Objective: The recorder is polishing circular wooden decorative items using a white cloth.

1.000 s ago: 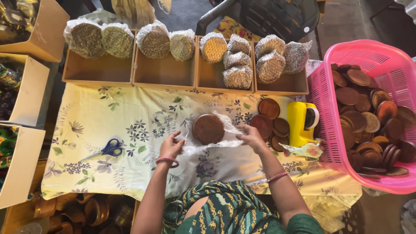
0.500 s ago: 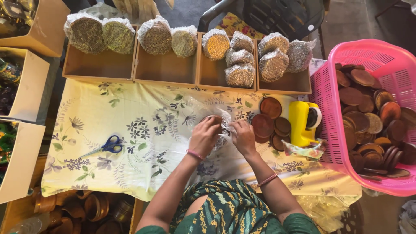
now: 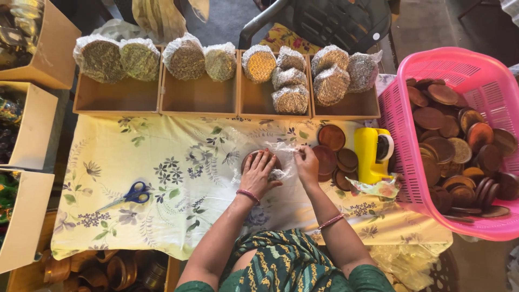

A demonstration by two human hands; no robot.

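Brown round clay disc (image 3: 254, 158) sits at centre of the floral yellow tablecloth (image 3: 162, 178), mostly hidden under my left hand (image 3: 260, 172). L hand lies flat, fingers spread and pointing away from me, palm pressing the disc down; it grips nothing, just pins it. Clear thin plastic wrap (image 3: 284, 154) lies over and around the disc, bunched toward its right edge. My right hand (image 3: 306, 164) is just beside the disc on that right side, fingertips pinched shut on the wrap's loose edge, w/ the film running left from the pinch to the disc. So: disc directly below L palm, wrap edge to the R of it, R hand nearer the free film. Disc is round, so no long axis to speak of. More bare brown discs (image 3: 335, 154) stacked right of R hand, near a yellow plastic tape dispenser (image 3: 371, 154). Blue-handled scissors (image 3: 130, 196) well apart to the left.
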